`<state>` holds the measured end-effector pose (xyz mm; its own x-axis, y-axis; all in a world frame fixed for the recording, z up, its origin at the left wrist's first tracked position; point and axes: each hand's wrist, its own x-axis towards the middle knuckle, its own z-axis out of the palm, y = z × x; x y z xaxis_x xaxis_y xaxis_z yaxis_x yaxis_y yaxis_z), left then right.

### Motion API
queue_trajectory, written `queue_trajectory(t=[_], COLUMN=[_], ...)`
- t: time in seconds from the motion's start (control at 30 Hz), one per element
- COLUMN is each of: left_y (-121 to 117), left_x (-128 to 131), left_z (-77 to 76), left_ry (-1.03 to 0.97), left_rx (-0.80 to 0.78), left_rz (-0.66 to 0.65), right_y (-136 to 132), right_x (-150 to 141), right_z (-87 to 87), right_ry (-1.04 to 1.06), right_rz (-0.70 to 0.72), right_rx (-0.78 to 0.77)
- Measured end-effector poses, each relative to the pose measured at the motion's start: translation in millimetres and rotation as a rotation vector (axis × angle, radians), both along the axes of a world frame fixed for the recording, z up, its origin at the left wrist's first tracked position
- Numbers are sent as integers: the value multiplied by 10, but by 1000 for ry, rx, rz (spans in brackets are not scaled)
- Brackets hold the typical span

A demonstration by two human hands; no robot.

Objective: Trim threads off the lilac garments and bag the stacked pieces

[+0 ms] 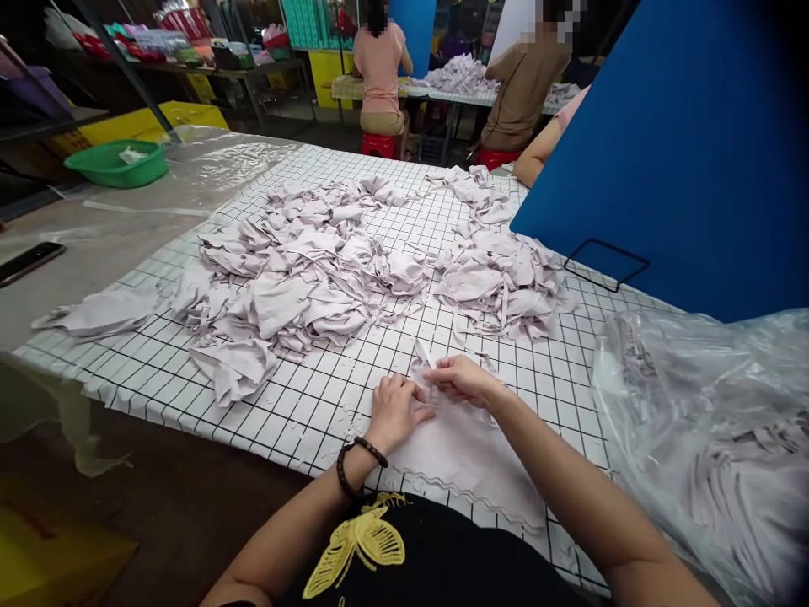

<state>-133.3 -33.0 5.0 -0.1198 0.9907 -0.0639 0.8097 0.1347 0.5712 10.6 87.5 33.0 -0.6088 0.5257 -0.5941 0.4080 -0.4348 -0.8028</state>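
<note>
Pale cloth piece (471,464) lies flat on the gridded table cover (329,400), right in front of the torso, wavy hem toward the body. Both hands are at its far end. Right hand (464,379): thumb and index pinched on cloth there, a narrow strip (423,352) sticking up just past the fingertips. Left hand (393,413): palm down at the piece's left edge, fingers bent, thumb out across the cloth, tips just beside the right hand's. Can't tell if the left grips or only presses. Most of the piece spreads below the fingers, between the forearms. Crumpled piles: left pile (303,278), right pile (506,278), both beyond the hands. Clear plastic bag (670,413) at right.
</note>
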Motion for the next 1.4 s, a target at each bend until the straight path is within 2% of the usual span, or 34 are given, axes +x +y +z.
queue_trajectory(t=[0.07, 0.13, 0.23, 0.3, 0.4, 0.47, 0.5, 0.6, 0.7, 0.77, 0.83, 0.9, 0.93, 1.0, 1.07, 1.17, 1.27, 1.4], left_y=[-6, -7, -23, -56, -126, -165, -176, -177, -160, -163, -170, -148, -114, 19, 237, 635, 967, 1216], left_x=[4, 10, 20, 21, -12, -74, -122, -335, -650, -910, -1189, -1449, -1561, -1725, -1793, -1715, -1538, -1403], left_z=[-3, -10, -20, -7, 82, 191, 253, 403, 447, 439, 443, 478, 505, 565, 608, 604, 536, 437], left_ry=[-2, -4, -7, -23, -103, -183, -217, -269, -294, -306, -270, -176, -116, 11, 142, 275, 333, 340], left_rx=[16, 22, 31, 40, 71, 126, 164, 285, 365, 395, 443, 513, 547, 591, 589, 493, 432, 384], left_rz=[9, 15, 24, 32, 47, 75, 103, 220, 335, 408, 492, 582, 617, 647, 606, 478, 379, 279], right_y=[55, 127, 228, 281, 357, 400, 416, 468, 554, 609, 649, 694, 730, 834, 962, 1089, 1063, 965], right_x=[-39, -70, -82, -89, -241, -532, -744, -1545, -2301, -2600, -2658, -2465, -2288, -1828, -1309, -567, 56, 739], right_z=[-49, -95, -130, -93, 79, 228, 293, 405, 439, 486, 577, 712, 795, 977, 1155, 1313, 1282, 1014], right_ry=[131, 196, 69, -174, -549, -575, -506, -212, -135, -115, -91, -24, 15, 227, 303, 261, 109, 9], right_rz=[-143, -251, -295, -217, -151, -130, -93, 78, 21, 16, 52, 96, 112, 131, 33, -54, -80, -235], right_rx=[-118, -157, -30, 200, 768, 1086, 1180, 1229, 1090, 998, 956, 907, 892, 797, 805, 818, 801, 791])
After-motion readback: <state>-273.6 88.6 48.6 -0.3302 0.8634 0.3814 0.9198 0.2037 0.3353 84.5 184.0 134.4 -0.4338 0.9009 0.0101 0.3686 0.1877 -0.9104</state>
